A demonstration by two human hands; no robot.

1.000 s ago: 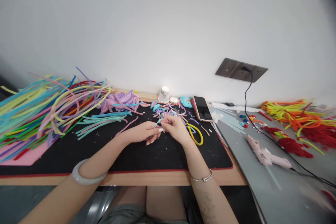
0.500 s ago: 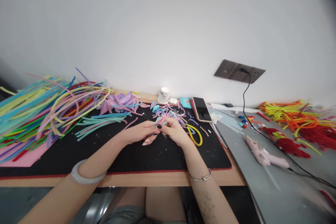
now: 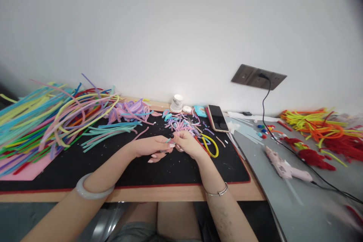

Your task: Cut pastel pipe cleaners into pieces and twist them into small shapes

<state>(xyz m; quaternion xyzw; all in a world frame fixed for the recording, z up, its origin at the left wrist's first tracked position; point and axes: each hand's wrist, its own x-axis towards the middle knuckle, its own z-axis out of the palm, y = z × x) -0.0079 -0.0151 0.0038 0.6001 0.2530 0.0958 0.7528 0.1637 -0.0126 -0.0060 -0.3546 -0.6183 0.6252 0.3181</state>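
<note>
My left hand point(image 3: 151, 146) and my right hand point(image 3: 185, 144) meet over the black mat point(image 3: 136, 170). Between their fingertips is a small turquoise pipe cleaner piece point(image 3: 168, 140), mostly hidden by the fingers. Both hands are closed in a pinch on it. Just beyond them lies a heap of cut pink, purple and blue pipe cleaner bits point(image 3: 181, 124). Yellow-handled scissors point(image 3: 216, 149) rest to the right of my right hand. Further left is a bundle of turquoise and pink pipe cleaners point(image 3: 109, 133).
Long coloured pipe cleaners point(image 3: 36, 121) fill the left side. A paper cup point(image 3: 177, 103) and a phone point(image 3: 218, 118) stand near the wall. On the grey table to the right are a pink glue gun point(image 3: 286, 167), its black cord point(image 3: 268, 124), and red and yellow stems point(image 3: 320, 124).
My right fingers have shifted slightly, and the pink and turquoise piece that showed above the fingertips is now largely covered. The left fingers have turned a little lower. The surroundings have stayed put.
</note>
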